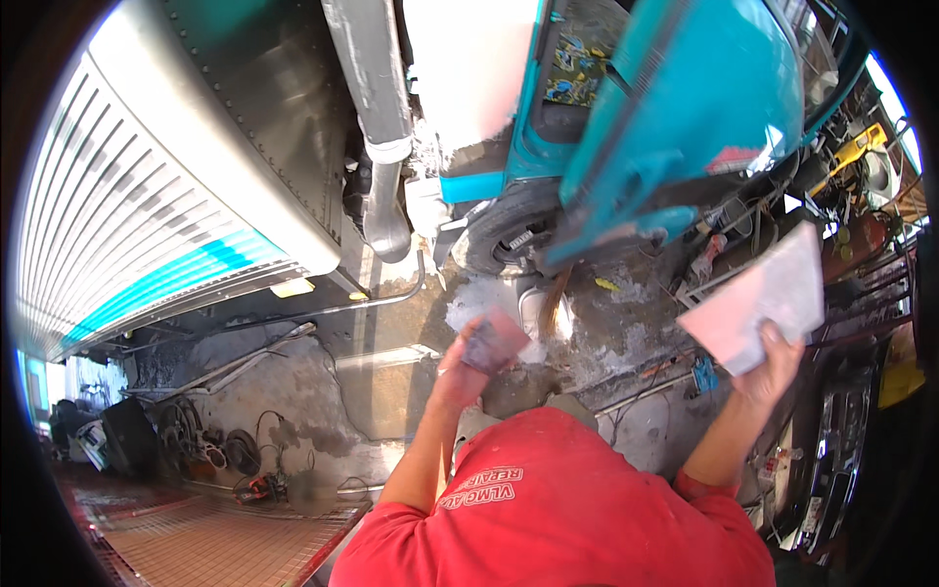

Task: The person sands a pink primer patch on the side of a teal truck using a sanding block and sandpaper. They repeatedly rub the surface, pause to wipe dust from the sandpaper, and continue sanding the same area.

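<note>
Small dark-grey and dull-red pad point(501, 342) was gripped in left hand point(458, 380), fingers closed about its left side, above floor point(289, 391). Larger pale-pink sheet point(758, 298) was held near lower edge by right hand point(766, 377), one digit laid on near face, rest hidden; their spread could not be told. Beyond both, teal vehicle point(714, 108) was parked.

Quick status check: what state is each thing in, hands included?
Left hand: closed on the reddish pad
Reddish pad: held, dark-patched
Right hand: gripping the sheet near its lower edge
Pink-and-white sheet: held, apart from the pad
Teal door: open
Floor: patched with white residue
</note>
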Motion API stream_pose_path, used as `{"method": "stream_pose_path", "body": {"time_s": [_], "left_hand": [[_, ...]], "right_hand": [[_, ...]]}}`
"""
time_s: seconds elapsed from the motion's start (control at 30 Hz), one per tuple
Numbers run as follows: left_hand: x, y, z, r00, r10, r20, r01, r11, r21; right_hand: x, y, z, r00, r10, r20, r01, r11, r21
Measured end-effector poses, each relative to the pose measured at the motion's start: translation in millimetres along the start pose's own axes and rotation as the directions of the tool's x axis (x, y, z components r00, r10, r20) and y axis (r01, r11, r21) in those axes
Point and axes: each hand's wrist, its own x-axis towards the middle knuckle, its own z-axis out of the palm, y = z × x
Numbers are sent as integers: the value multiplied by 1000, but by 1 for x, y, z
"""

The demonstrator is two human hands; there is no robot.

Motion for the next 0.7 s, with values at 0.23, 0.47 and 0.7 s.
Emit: {"method": "stream_pose_path", "body": {"time_s": [0.23, 0.47, 0.7], "left_hand": [[45, 5, 111, 808, 358, 467, -547, 751, 370], [147, -136, 228, 718, 297, 629, -696, 308, 649], [158, -184, 228, 837, 185, 515, -423, -379, 823]], "right_hand": [[23, 118, 13, 640, 670, 376, -767, 581, 272], [80, 197, -71, 494, 722, 484, -856, 307, 416], [129, 221, -150, 287, 805, 520, -952, 299, 63]]}}
